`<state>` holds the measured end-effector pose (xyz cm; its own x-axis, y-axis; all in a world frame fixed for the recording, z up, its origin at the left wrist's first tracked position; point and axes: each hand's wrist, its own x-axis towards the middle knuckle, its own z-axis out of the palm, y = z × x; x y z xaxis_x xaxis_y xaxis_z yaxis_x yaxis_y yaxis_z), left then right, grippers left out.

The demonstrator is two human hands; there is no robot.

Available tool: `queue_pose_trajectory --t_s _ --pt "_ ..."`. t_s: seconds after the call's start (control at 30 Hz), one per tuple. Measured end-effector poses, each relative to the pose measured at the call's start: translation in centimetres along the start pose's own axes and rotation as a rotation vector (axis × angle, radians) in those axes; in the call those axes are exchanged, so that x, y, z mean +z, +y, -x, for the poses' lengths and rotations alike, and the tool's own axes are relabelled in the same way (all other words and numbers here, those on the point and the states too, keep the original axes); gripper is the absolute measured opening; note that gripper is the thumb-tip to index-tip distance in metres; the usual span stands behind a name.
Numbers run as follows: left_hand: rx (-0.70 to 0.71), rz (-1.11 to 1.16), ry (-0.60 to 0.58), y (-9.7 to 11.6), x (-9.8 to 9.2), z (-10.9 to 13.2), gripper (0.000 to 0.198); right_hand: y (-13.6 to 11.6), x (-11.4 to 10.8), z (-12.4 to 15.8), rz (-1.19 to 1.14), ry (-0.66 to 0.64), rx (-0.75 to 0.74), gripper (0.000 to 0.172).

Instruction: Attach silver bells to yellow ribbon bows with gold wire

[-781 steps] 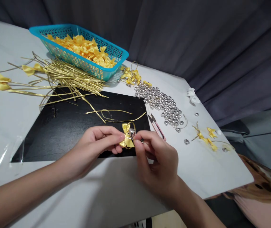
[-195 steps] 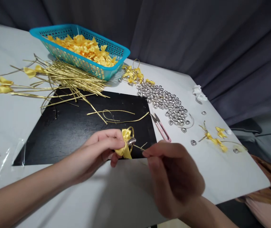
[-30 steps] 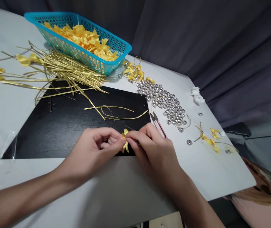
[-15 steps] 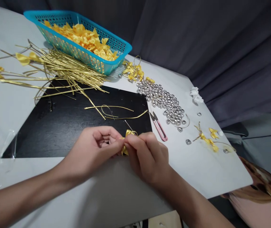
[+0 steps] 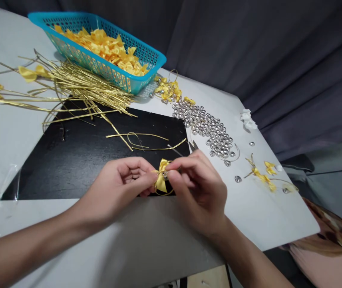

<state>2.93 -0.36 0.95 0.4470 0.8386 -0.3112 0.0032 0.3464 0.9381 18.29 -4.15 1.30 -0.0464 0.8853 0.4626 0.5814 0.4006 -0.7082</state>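
Note:
A yellow ribbon bow point(image 5: 161, 185) is pinched at its left side between the thumb and fingers of my left hand point(image 5: 126, 176). Over the bow's middle sits a small silver bead point(image 5: 165, 175). My right hand point(image 5: 201, 186) is closed, with thumb and forefinger pinched at the bead's right edge. Thin gold cord point(image 5: 166, 194) loops below the bow between the hands. A slim metal needle-like rod point(image 5: 174, 150) sticks out above my right fingers; its lower end is hidden.
Under the hands lies a black board point(image 5: 78, 164) with loose gold cords. A teal basket point(image 5: 99, 60) of yellow bows stands behind a bundle of gold cords point(image 5: 90, 86). Many silver beads point(image 5: 203, 122) lie right of the board, near partly hidden thread snips point(image 5: 193, 145).
My right hand has shifted slightly right and turned, uncovering the bow and the silver bead. The rod has swung right with it and the snips are now mostly covered. My left hand stays put.

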Motion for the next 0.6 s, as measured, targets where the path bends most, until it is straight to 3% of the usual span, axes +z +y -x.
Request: queue_pose_trajectory --t_s 0.13,0.5,0.6 --pt "0.006 0.012 -0.020 -0.17 -0.04 -0.12 0.015 0.14 -0.17 -0.31 -0.010 0.048 0.095 0.002" --pt "0.023 0.018 -0.025 -0.34 -0.12 0.07 0.020 0.22 -0.21 -0.33 0.014 -0.005 0.023 0.005" --pt "0.012 0.027 -0.019 -0.24 -0.10 -0.03 0.019 0.32 -0.72 -0.11 -0.040 -0.033 0.081 0.017"
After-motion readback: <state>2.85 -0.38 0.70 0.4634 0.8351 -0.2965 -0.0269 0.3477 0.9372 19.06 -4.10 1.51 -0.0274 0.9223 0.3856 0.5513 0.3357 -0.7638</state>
